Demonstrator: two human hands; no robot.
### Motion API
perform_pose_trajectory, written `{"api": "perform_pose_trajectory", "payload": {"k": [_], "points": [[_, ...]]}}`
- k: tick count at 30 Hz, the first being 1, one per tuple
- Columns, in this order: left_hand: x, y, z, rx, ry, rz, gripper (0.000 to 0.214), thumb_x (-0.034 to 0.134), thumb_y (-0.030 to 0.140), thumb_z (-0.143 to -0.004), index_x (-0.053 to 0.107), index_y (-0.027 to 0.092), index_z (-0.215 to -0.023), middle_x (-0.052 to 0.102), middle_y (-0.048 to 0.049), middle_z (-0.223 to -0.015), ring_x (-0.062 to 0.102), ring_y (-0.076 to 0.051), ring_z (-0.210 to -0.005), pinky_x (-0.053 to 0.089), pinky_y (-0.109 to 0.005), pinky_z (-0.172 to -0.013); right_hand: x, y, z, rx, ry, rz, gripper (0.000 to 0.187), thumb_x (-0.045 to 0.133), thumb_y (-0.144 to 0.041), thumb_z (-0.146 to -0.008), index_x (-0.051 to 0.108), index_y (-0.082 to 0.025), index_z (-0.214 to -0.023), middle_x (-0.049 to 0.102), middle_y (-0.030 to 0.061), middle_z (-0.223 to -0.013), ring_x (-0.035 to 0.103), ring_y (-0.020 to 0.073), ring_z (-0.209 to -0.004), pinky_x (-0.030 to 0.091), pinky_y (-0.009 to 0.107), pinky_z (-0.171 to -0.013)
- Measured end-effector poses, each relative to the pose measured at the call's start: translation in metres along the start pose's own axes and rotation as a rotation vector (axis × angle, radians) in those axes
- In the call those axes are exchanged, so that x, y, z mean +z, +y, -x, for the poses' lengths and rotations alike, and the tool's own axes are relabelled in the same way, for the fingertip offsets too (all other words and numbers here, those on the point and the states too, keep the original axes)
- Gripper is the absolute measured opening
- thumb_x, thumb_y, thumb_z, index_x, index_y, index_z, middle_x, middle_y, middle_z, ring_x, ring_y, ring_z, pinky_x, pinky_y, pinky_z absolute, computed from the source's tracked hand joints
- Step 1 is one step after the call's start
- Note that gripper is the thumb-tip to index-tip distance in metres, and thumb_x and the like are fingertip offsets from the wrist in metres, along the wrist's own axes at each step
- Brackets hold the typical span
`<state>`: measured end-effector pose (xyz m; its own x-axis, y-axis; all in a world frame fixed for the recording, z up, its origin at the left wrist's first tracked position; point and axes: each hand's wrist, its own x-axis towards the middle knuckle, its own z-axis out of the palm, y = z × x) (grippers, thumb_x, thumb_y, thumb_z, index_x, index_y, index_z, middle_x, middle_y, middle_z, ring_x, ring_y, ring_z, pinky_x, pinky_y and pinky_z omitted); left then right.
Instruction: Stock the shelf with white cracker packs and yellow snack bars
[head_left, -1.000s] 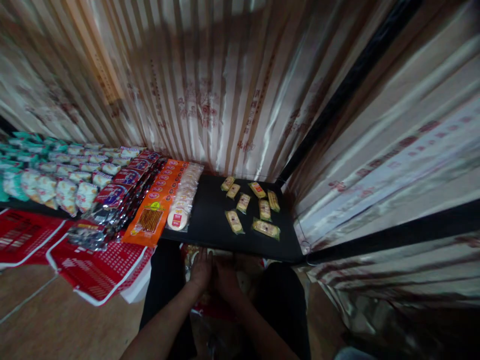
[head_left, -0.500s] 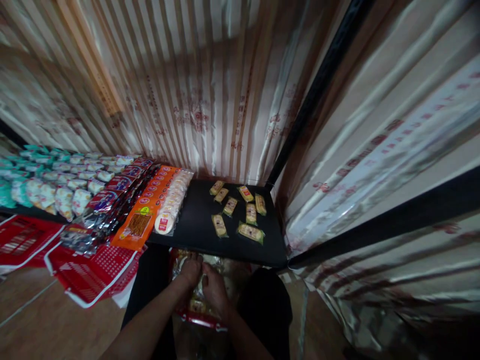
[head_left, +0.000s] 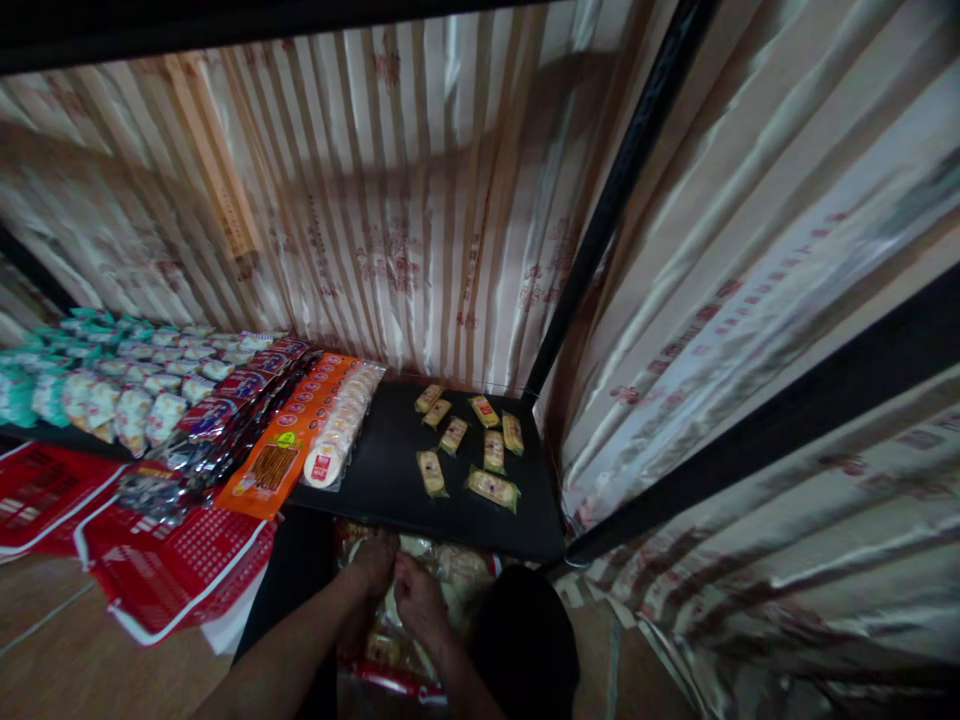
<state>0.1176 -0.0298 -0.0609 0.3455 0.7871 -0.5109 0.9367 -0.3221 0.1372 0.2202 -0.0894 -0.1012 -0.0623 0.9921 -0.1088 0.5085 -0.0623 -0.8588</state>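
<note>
My left hand (head_left: 375,562) and my right hand (head_left: 417,592) are close together over a red basket (head_left: 390,682) between my knees. Fingers of both hands are closed; what they pinch is too dark and small to make out. Clear, shiny plastic-wrapped snacks (head_left: 461,568) lie in the basket beneath and beside them. On the black shelf (head_left: 390,480) just beyond, several small wrapped biscuit packs (head_left: 453,435) in yellow-green film lie scattered.
Left along the shelf are a row of round white crackers (head_left: 337,430), an orange snack packet (head_left: 274,465), dark foil packets (head_left: 225,410) and many small white-and-green packets (head_left: 127,390). Red baskets (head_left: 180,560) stand on the floor. Black posts (head_left: 600,230) and striped sheeting enclose the corner.
The view has tilted up slightly, so the shelf and hands sit lower in the picture. Both hands stay close together over the basket. The biscuit packs on the shelf have not moved.
</note>
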Motion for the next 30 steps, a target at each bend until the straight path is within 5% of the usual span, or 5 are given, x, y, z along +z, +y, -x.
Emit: {"api": "perform_pose_trajectory", "payload": {"k": [9, 13, 21, 25, 30], "points": [[0.001, -0.006, 0.008, -0.016, 0.076, 0.036, 0.049, 0.046, 0.024, -0.076, 0.049, 0.014, -0.124, 0.045, -0.0197, -0.132, 0.039, -0.035, -0.124, 0.038, -0.045, -0.094, 0.003, 0.005, -0.005, -0.026, 0.000, -0.170, 0.037, 0.039, -0.023, -0.079, 0.063, -0.015, -0.106, 0.070, 0.0128, -0.097, 0.066, 0.0199, -0.088, 0.051, 0.031, -0.081], [-0.001, -0.016, 0.012, 0.027, 0.073, 0.097, 0.059, 0.053, 0.024, -0.071, 0.046, 0.010, -0.127, 0.045, -0.0221, -0.132, 0.041, -0.034, -0.123, 0.037, -0.044, -0.096, -0.005, -0.009, -0.005, 0.047, -0.002, -0.170, 0.034, 0.042, -0.023, -0.078, 0.063, -0.020, -0.104, 0.070, 0.0077, -0.098, 0.066, 0.0191, -0.090, 0.051, 0.033, -0.082], [-0.012, -0.043, 0.027, 0.128, 0.061, 0.333, 0.038, 0.032, 0.029, -0.082, 0.061, 0.015, -0.103, 0.067, -0.0115, -0.102, 0.061, -0.021, -0.096, 0.044, -0.030, -0.082, -0.020, -0.032, 0.002, 0.056, 0.071, -0.149, 0.031, 0.041, -0.024, -0.081, 0.062, -0.019, -0.103, 0.069, 0.0063, -0.101, 0.063, 0.0167, -0.093, 0.048, 0.030, -0.084], [-0.020, -0.054, 0.038, 0.210, 0.074, 0.482, 0.034, 0.031, 0.023, -0.080, 0.062, 0.015, -0.090, 0.068, -0.0061, -0.094, 0.061, -0.016, -0.086, 0.043, -0.023, -0.076, -0.023, -0.040, 0.000, -0.027, 0.156, -0.079, 0.032, 0.040, -0.023, -0.081, 0.064, -0.018, -0.102, 0.066, 0.0078, -0.104, 0.060, 0.0171, -0.096, 0.046, 0.030, -0.087], [-0.032, -0.062, 0.053, 0.283, 0.093, 0.711, 0.030, 0.033, 0.027, -0.076, 0.060, 0.015, -0.079, 0.066, -0.0034, -0.083, 0.055, -0.015, -0.077, 0.041, -0.024, -0.070, -0.027, -0.050, -0.002, -0.092, 0.176, 0.008, 0.033, 0.049, -0.023, -0.076, 0.063, -0.020, -0.107, 0.061, 0.0063, -0.102, 0.060, 0.0161, -0.083, 0.050, 0.027, -0.072]]}}
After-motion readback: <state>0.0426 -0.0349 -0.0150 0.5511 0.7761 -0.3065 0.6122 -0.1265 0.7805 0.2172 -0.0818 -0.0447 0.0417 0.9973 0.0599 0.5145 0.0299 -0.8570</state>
